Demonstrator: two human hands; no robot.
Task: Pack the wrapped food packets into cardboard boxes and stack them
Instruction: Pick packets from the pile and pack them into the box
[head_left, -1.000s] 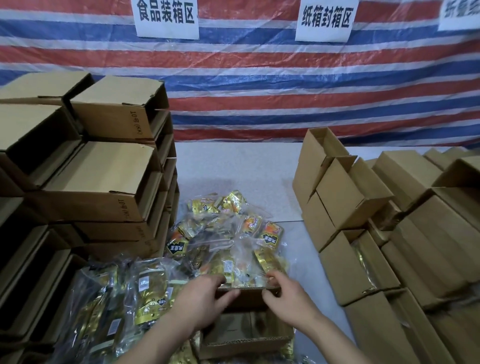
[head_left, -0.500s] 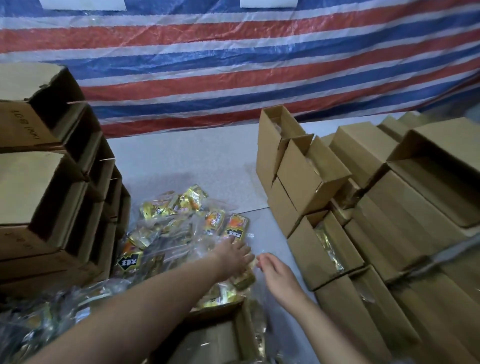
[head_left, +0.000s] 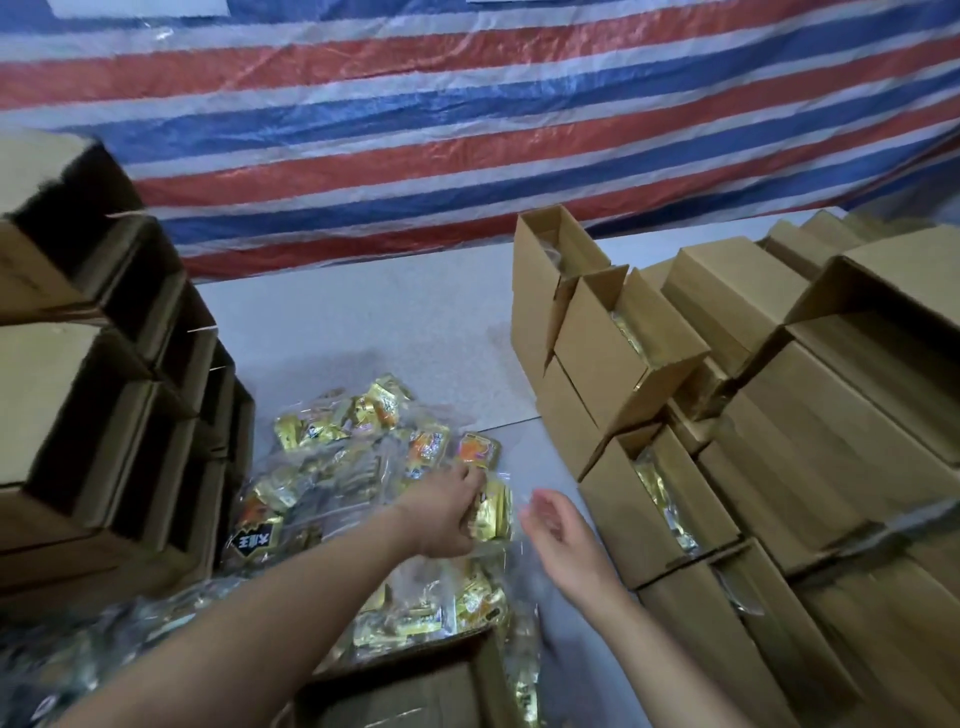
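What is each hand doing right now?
Left hand: grips a gold food packet on the pile.
Right hand: open, holding nothing.

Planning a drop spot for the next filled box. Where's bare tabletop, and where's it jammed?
Bare: the grey table from the striped tarp to the packet pile, between the left box stack and the right boxes; also a narrow strip around the right hand. Crowded: near left, where the left hand reaches into packets by the open box.
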